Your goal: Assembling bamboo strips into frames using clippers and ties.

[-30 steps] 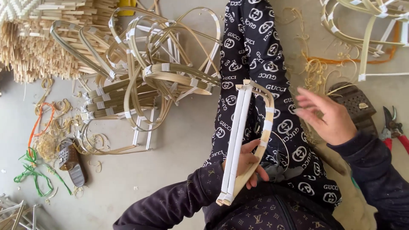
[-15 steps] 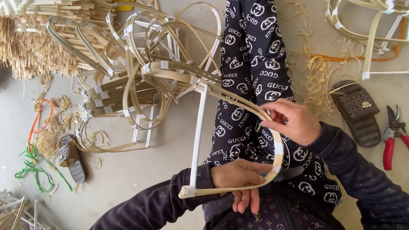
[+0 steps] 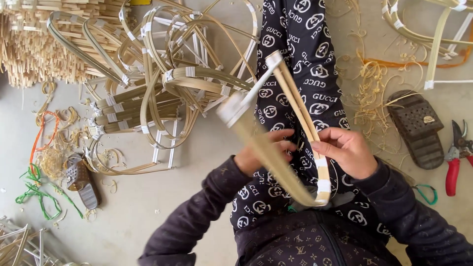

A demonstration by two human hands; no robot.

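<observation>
I hold a bent bamboo strip frame [image 3: 290, 98], pale tan with white tape bands, over my lap. My left hand [image 3: 258, 152] grips the near strand, which is blurred with motion. My right hand [image 3: 345, 150] pinches the right side of the loop just above two white tape wraps. The frame's taped end [image 3: 234, 108] points up and to the left. My legs in black patterned trousers [image 3: 300, 44] stretch away beneath it.
A heap of bent taped bamboo frames [image 3: 162, 83] lies at left, with bundles of short sticks [image 3: 34, 44] behind. A dark sandal [image 3: 419, 128] and red-handled cutters [image 3: 456, 157] lie at right, another sandal [image 3: 81, 180] and green cord [image 3: 39, 194] at left.
The frame has swung round from upright to slanting up-left. My right hand came in from the right and took hold of the loop; my left hand shifted up along the near strand.
</observation>
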